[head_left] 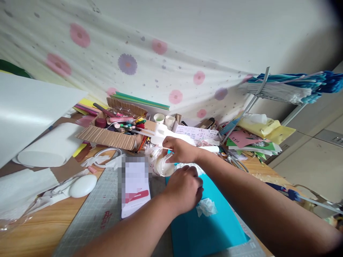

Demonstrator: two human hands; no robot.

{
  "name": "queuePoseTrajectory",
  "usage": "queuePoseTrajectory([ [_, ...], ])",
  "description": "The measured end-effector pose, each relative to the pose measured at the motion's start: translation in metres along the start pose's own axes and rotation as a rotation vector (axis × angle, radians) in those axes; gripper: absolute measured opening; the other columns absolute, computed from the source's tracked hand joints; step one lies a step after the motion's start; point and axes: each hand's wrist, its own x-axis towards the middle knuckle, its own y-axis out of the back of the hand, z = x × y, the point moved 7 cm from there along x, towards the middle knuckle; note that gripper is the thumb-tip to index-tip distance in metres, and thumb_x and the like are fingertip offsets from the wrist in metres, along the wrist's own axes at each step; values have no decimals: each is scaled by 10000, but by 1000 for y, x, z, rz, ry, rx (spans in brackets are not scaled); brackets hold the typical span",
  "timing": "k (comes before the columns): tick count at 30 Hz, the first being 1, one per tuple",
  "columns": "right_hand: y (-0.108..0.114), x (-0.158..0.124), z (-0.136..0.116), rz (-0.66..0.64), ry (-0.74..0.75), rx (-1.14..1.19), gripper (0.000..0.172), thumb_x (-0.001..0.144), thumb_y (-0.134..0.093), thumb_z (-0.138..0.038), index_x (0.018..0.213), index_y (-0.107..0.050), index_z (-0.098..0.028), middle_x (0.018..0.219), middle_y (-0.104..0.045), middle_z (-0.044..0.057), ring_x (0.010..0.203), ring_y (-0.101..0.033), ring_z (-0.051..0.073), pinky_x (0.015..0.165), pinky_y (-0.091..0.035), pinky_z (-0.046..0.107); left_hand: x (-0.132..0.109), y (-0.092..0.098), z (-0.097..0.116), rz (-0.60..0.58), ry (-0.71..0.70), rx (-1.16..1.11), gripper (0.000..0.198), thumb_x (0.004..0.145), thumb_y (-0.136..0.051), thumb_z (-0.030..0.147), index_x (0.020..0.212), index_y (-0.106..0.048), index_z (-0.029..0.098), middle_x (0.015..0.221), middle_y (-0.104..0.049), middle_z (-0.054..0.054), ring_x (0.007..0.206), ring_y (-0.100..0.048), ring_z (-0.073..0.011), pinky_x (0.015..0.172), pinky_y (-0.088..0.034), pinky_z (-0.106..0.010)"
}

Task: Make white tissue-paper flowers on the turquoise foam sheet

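My right hand (182,150) is closed in a pinch, its fingertips at the mouth of a white paper cup (161,167). A thin pale stick (166,148) shows at its thumb and forefinger; its full length is hidden. Nearer to me, my left hand (184,188) is curled over a teal sheet (206,232), and whatever is inside its fingers is hidden. A crumpled white tissue piece (207,207) lies on the sheet just right of that hand. More white, ruffled material (197,169) shows partly behind the left hand.
Left of the cup lies a phone (135,200) with a blurred screen on a grey cutting mat (88,214). Behind stand a cardboard box of pens (115,139) and paper cups (159,118). Papers (249,141) and a glue gun (284,191) are at right; a white rounded object (83,185) is left.
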Motion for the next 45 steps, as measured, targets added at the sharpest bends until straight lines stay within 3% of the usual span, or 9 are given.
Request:
queuePoseTrajectory([
  [5, 1, 0, 11, -23, -74, 65, 161, 740, -695, -120, 898, -665, -113, 757, -620, -2, 698, -583, 142, 656, -466, 263, 0, 5, 2, 100, -4, -70, 137, 878, -595, 297, 876, -647, 171, 926, -614, -30, 898, -576, -187, 783, -485, -366],
  [10, 6, 5, 26, 12, -168, 50, 179, 912, -593, -280, 988, -625, -121, 920, -649, 27, 786, -637, 155, 695, -543, 320, -2, 13, 2, 193, -2, -105, 125, 827, -591, 241, 795, -698, 183, 878, -598, -56, 871, -554, -207, 762, -458, -346],
  [18, 1, 17, 39, 114, -247, -110, 256, 924, -576, -310, 1116, -600, -142, 1107, -625, 70, 949, -626, 205, 812, -535, 400, -1, 13, 0, 222, 5, -107, 129, 797, -597, 232, 746, -699, 172, 815, -579, -51, 830, -547, -208, 696, -435, -338],
  [24, -2, 14, 36, 87, -229, -124, 235, 917, -588, -305, 1074, -614, -132, 1058, -638, 59, 911, -634, 195, 787, -540, 383, -3, 11, 1, 206, 5, -109, 131, 803, -593, 245, 765, -702, 182, 830, -583, -48, 836, -547, -204, 703, -432, -333],
  [31, -3, -1, 37, 78, -235, -61, 202, 916, -586, -317, 955, -623, -122, 881, -640, 19, 728, -621, 139, 654, -533, 299, -3, 9, 4, 161, -7, -103, 138, 819, -584, 250, 775, -698, 186, 832, -589, -48, 827, -549, -205, 711, -442, -333],
  [39, 19, -21, 20, 206, -118, -11, 137, 779, -673, -187, 887, -613, -127, 795, -622, -18, 737, -571, 127, 654, -434, 232, -2, -1, 7, 67, -39, -72, 127, 868, -601, 281, 823, -654, 175, 877, -604, -20, 864, -564, -182, 764, -475, -353],
  [45, 12, -21, 34, 195, -203, -143, 160, 885, -616, -281, 931, -616, -128, 822, -628, 6, 725, -606, 140, 659, -504, 295, -1, -8, 3, -4, -18, -7, 149, 891, -599, 297, 857, -622, 154, 937, -625, -28, 895, -594, -179, 782, -503, -366],
])
